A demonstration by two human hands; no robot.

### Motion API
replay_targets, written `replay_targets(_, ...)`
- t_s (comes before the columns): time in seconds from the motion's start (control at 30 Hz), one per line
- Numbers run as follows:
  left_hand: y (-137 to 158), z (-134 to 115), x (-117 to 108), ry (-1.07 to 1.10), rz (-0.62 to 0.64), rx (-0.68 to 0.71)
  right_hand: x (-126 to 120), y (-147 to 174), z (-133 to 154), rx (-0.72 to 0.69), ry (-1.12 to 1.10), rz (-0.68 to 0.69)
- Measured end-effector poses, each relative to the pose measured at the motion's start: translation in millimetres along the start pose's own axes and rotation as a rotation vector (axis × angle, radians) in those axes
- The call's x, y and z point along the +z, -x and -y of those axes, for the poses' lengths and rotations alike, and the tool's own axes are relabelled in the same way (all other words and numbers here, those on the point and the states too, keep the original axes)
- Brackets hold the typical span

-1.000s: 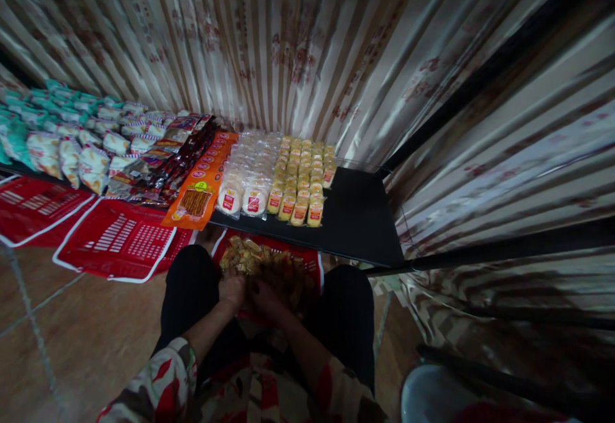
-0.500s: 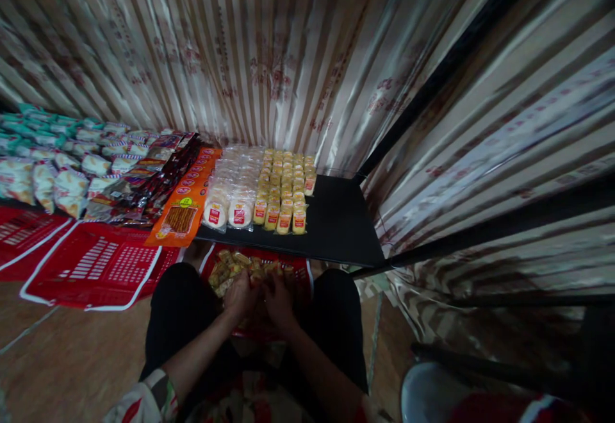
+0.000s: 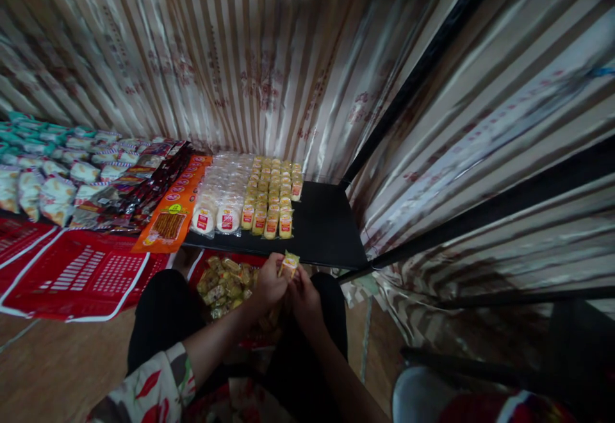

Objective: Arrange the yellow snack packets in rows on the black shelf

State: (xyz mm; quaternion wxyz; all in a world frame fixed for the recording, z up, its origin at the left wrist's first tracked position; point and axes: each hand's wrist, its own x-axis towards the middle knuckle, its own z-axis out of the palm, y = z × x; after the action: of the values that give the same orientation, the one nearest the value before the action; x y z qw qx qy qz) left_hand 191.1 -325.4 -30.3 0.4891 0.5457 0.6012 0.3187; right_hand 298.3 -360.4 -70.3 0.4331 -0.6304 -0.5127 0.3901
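My left hand (image 3: 271,281) and my right hand (image 3: 305,297) are close together at the front edge of the black shelf (image 3: 321,231). Between them they pinch a small yellow wrapped snack cake (image 3: 290,263), standing upright with its label showing. Both hands are closed, and some fingertips are hidden behind the packet. Below my left hand, a red basket (image 3: 259,260) between my knees holds a loose heap of similar wrapped snack cakes (image 3: 225,285). On the shelf, rows of yellow snack cakes (image 3: 271,202) stand in line, the rightmost row shorter at the front.
Left of the yellow rows lie white round packaged crackers (image 3: 227,218), an orange snack bag (image 3: 166,221), dark red packets (image 3: 139,195) and white bags (image 3: 57,199). More red baskets (image 3: 86,269) sit below. Black shelf posts (image 3: 408,96) and a striped curtain (image 3: 269,58) surround the shelf.
My hands have risen out of the basket and moved right toward the shelf edge, now with a wrapped snack cake showing between them. The view has shifted slightly right.
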Motion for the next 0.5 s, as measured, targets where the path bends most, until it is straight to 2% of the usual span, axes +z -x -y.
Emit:
replay_targets(0.1, -4.6, -20.3, 11.0, -0.058, 0.000, 0.054, -17.1, -15.6, -3.3, -0.023, -0.005, -0.046)
replay_targets(0.3, -21.3, -57.3, 38.8, -0.234, -0.083, 0.114, -40.9, -65.6, -13.4, -0.058, -0.132, -0.174)
replay_targets(0.43, -39.5, -67.9, 64.0, -0.185, -0.171, 0.136, -42.5, -108.1, -18.8, -0.029, -0.300, -0.225)
replay_targets(0.5, -50.8, -68.2, 74.9, -0.115, -0.169, 0.131, -42.3, -129.8, -19.3, -0.032, -0.376, -0.214)
